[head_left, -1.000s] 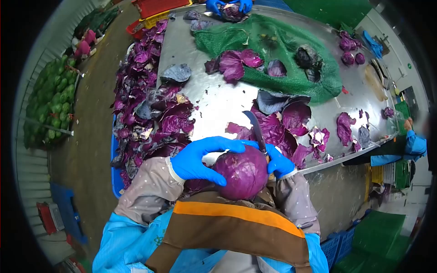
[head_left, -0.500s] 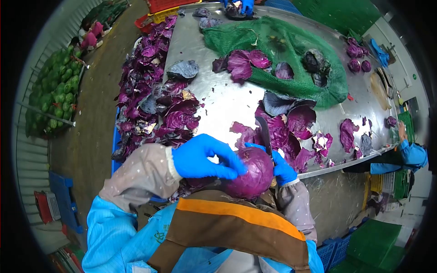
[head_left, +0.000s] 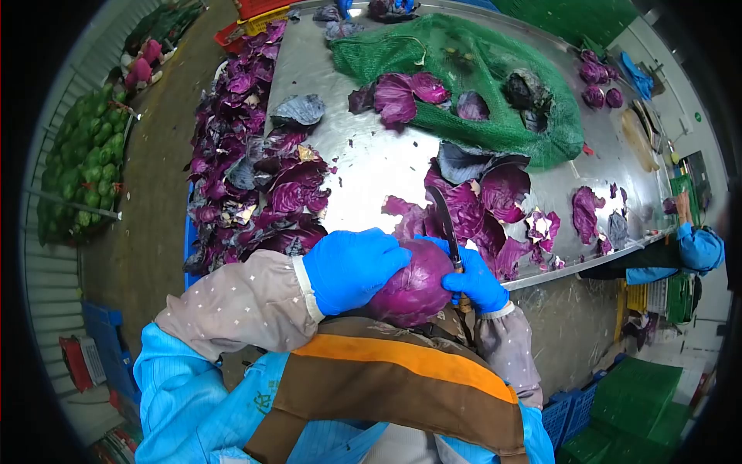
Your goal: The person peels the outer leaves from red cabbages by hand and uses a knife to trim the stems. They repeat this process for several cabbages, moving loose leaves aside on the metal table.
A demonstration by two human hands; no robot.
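A whole red cabbage (head_left: pixel 417 290) sits close in front of my apron, near the table's front edge. My left hand (head_left: pixel 352 271), in a blue glove, has its fingers curled against the cabbage's upper left side. On the right, my gloved right hand (head_left: pixel 479 282) is closed around a knife (head_left: pixel 445 216), whose dark blade points up and away from me. Fingers of that same hand also rest on the cabbage's far and right sides. Loose purple leaves (head_left: pixel 464 213) lie on the table just beyond the blade. What the left fingertips pinch is partly hidden.
A long heap of cabbage leaves (head_left: pixel 232 147) fills the left side. Green netting (head_left: pixel 464 77) with dark leaves lies across the metal table (head_left: pixel 363 166). Several cabbages (head_left: pixel 593 97) stand at the far right. A co-worker in blue (head_left: pixel 699 251) is at the right edge.
My left hand has gone from a blurred position above the cabbage, fingers stretched, to curled against its side. The view has shifted slightly. My right hand still holds the knife.
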